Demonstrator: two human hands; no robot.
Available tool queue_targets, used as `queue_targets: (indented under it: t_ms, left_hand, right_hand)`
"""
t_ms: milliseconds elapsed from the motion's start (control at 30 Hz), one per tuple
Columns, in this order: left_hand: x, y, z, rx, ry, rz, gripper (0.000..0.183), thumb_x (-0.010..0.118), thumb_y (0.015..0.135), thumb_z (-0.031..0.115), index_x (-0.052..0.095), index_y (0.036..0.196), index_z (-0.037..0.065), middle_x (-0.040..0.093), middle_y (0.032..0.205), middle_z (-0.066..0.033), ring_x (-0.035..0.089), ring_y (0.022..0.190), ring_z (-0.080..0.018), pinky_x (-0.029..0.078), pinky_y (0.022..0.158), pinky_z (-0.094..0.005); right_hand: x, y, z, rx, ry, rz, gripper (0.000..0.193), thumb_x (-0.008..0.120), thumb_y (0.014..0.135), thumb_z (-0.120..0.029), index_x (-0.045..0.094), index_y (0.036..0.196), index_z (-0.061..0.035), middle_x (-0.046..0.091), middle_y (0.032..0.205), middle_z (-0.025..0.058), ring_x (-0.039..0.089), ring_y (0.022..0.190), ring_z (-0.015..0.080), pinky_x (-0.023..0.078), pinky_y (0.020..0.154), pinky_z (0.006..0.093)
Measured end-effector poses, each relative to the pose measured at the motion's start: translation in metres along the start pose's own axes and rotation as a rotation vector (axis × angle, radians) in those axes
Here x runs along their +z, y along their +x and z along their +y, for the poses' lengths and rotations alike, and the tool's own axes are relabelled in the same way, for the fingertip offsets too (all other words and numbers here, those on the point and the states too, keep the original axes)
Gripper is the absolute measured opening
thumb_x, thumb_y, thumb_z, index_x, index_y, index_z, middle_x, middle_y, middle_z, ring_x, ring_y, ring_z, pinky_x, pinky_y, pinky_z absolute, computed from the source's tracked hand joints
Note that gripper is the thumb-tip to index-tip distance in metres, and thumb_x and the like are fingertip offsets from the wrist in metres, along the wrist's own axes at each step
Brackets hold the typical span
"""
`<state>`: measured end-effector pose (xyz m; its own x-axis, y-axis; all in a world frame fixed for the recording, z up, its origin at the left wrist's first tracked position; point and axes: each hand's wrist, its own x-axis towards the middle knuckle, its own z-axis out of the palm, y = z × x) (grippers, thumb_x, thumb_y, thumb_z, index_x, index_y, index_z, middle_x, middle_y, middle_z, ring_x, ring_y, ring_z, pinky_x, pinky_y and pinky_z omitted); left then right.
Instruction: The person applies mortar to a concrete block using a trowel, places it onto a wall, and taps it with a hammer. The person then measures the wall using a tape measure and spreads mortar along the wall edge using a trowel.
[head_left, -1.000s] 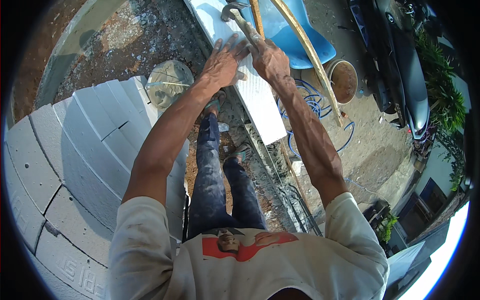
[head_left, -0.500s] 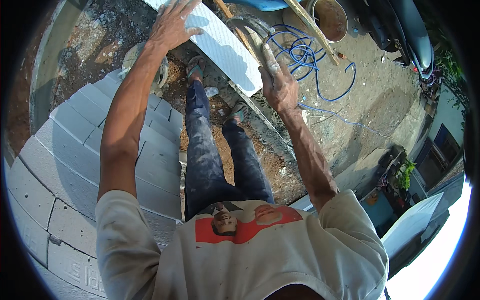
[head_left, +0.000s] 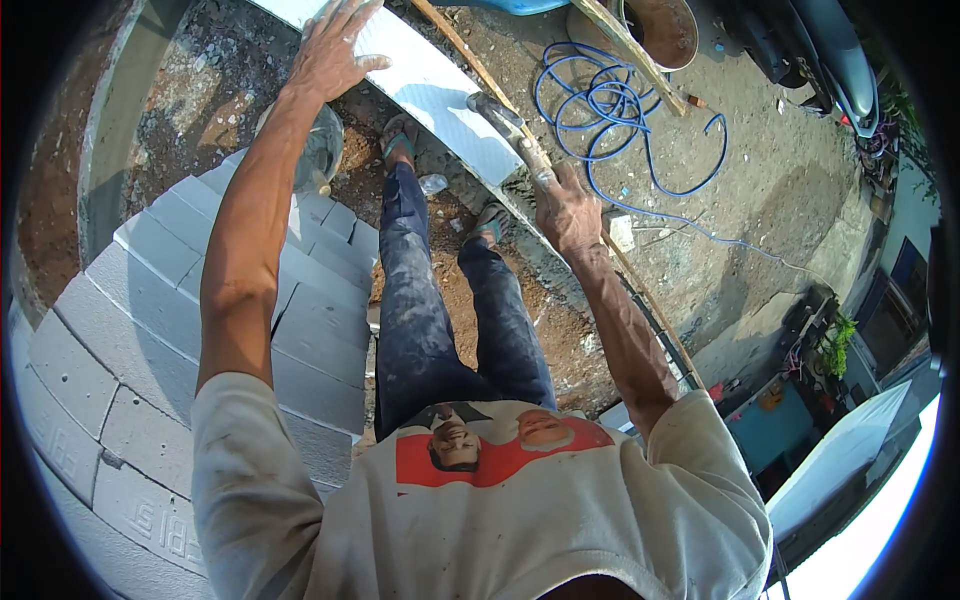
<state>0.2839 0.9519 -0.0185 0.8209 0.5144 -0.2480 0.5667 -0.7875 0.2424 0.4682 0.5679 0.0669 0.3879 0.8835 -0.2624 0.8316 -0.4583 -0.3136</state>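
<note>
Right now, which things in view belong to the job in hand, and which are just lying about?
In use, it seems:
hammer, gripped by the right hand
white block, with the left hand on or just above it

Apparently just lying about:
blue hose
wooden strips
bucket
motorbike
stacked gray blocks, untouched, possibly spare material

Strong sunlight is falling on the ground. White board is glaring, nearly washed out; lower right rim is blowing out. Shadows are darkening the block stack. Fisheye is bending straight edges; corners are sinking into black.
</note>
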Motion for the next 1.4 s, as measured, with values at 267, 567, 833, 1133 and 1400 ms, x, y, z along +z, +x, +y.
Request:
queue_targets:
  t_ms: [267, 567, 833, 1133, 1400]
  left_hand:
    - [0.014, -0.046, 0.045, -0.152, -0.095, 0.299, 0.084, 0.072, 0.095, 0.051, 0.035, 0.165, 0.023, 0.024, 0.172, -0.0145, 0.022, 0.158, -0.037, 0.025, 0.127, -0.0593]
    - [0.091, -0.342, 0.241, -0.763, -0.749, -0.036, 0.093, 0.075, 0.092, 0.045, 0.034, 0.158, -0.006, 0.037, 0.16, -0.0314, 0.031, 0.152, -0.044, 0.03, 0.125, -0.0471]
    - [0.091, -0.501, 0.311, -0.798, -0.958, -0.389, 0.065, 0.056, 0.096, 0.043, 0.057, 0.142, -0.003, 0.063, 0.137, -0.0299, 0.061, 0.128, -0.0427, 0.046, 0.11, -0.0455]
    - [0.178, -0.631, 0.356, -0.83, -0.69, -0.082, 0.057, 0.072, 0.08, 0.036, 0.067, 0.123, -0.001, 0.073, 0.112, -0.0262, 0.072, 0.101, -0.0431, 0.058, 0.086, -0.0475]
    - [0.259, -0.762, 0.418, -0.811, -0.499, 0.051, 0.022, 0.064, 0.086, 0.019, 0.076, 0.081, 0.001, 0.072, 0.077, -0.0191, 0.072, 0.07, -0.0363, 0.054, 0.066, -0.0519]
  right_hand:
    - [0.004, -0.122, -0.018, 0.168, 0.578, -0.058, 0.067, 0.072, 0.094, -0.03, 0.046, 0.153, -0.0092, 0.07, 0.116, 0.0276, 0.071, 0.096, 0.0492, 0.059, 0.085, 0.0521]
    - [0.022, -0.251, -0.003, 0.456, 1.004, -0.582, 0.039, 0.08, 0.088, -0.024, 0.062, 0.103, 0.006, 0.064, 0.07, 0.0068, 0.065, 0.052, 0.0169, 0.051, 0.046, 0.0331]
    - [-0.03, -0.252, -0.012, 0.141, 1.135, -0.505, 0.031, 0.082, 0.09, -0.021, 0.066, 0.1, 0.003, 0.071, 0.073, 0.0088, 0.064, 0.051, 0.0163, 0.049, 0.045, 0.0302]
    - [-0.287, -0.26, -0.248, -0.479, 1.108, -0.519, 0.055, 0.07, 0.091, -0.01, 0.05, 0.14, 0.0035, 0.06, 0.081, 0.0039, 0.054, 0.049, 0.009, 0.047, 0.043, 0.025]
    - [-0.427, -0.332, -0.442, -1.077, 1.062, -0.848, 0.07, 0.059, 0.095, -0.025, 0.041, 0.153, 0.0089, 0.063, 0.082, 0.0097, 0.055, 0.047, 0.0104, 0.045, 0.036, 0.0225]
